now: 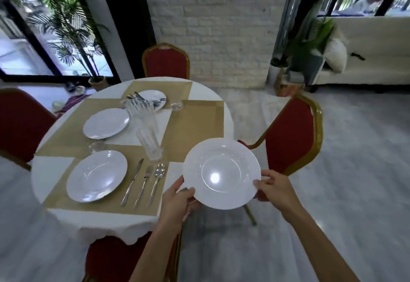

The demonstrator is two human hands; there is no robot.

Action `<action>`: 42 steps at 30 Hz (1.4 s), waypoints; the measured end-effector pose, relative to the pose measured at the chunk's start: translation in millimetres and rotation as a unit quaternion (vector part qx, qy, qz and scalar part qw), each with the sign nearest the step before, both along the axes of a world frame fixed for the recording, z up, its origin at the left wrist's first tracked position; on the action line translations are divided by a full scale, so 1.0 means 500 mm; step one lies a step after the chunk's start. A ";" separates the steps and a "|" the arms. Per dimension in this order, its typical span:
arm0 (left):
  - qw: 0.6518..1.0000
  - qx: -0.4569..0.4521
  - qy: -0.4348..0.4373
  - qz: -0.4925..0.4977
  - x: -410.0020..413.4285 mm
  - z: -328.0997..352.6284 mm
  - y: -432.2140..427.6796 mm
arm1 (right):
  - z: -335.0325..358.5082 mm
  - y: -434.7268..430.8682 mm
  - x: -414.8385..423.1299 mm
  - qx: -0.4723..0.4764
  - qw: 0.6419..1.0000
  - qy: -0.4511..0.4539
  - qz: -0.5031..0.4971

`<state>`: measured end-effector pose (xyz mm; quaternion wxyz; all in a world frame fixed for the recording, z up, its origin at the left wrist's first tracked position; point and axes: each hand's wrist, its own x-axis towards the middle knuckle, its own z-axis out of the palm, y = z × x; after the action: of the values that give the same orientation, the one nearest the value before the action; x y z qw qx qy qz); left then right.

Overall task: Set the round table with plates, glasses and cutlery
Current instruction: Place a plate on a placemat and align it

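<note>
I hold a white plate point(221, 171) in the air beside the round table's point(195, 86) right edge. My left hand point(179, 199) grips its near left rim and my right hand point(273, 187) its right rim. On the table, a white plate point(97, 175) lies on the near placemat with a knife point(132, 181), fork point(143, 185) and spoon point(156, 181) to its right. Another plate point(106, 123) lies on the left placemat. A far plate point(153, 99) carries loose cutlery. A stack of clear glasses point(147, 130) stands mid-table. The right placemat point(199, 122) is bare.
Red chairs with gold frames surround the table: one at the right point(292, 135), one at the back point(166, 60), one at the left point(20, 124), one near me point(115, 259). Single glasses point(97, 146) point(176, 105) sit beside the placemats. A white sofa point(366, 53) stands far right.
</note>
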<state>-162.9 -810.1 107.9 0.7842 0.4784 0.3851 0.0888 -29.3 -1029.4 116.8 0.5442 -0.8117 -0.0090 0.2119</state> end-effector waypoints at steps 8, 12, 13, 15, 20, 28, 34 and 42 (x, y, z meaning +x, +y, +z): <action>0.994 0.007 0.040 0.097 0.191 -0.039 0.032 | -0.045 0.104 0.283 -0.019 0.994 0.009 0.106; 0.988 0.009 0.063 0.143 0.278 -0.050 0.045 | -0.063 0.142 0.402 -0.032 0.987 0.019 0.156; 0.986 0.007 0.064 0.155 0.293 -0.052 0.047 | -0.070 0.152 0.426 -0.031 0.985 0.022 0.166; 0.982 0.008 0.068 0.175 0.319 -0.058 0.053 | -0.078 0.180 0.471 -0.024 0.981 0.030 0.190; 0.966 0.000 0.105 0.237 0.363 -0.079 0.077 | -0.124 0.260 0.541 -0.031 0.972 0.055 0.227; 0.951 0.023 0.165 0.262 0.439 -0.158 0.189 | -0.185 0.408 0.610 -0.061 0.970 0.090 0.218; 0.948 0.036 0.201 0.243 0.489 -0.206 0.271 | -0.225 0.487 0.633 -0.092 0.976 0.103 0.171; 0.946 0.061 0.235 0.215 0.503 -0.228 0.290 | -0.258 0.512 0.618 -0.135 0.976 0.089 0.148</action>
<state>88.4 -665.3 -6.2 0.6031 0.4383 0.6461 0.1636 279.6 -773.3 -12.1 0.3905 -0.8455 -0.0516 0.3606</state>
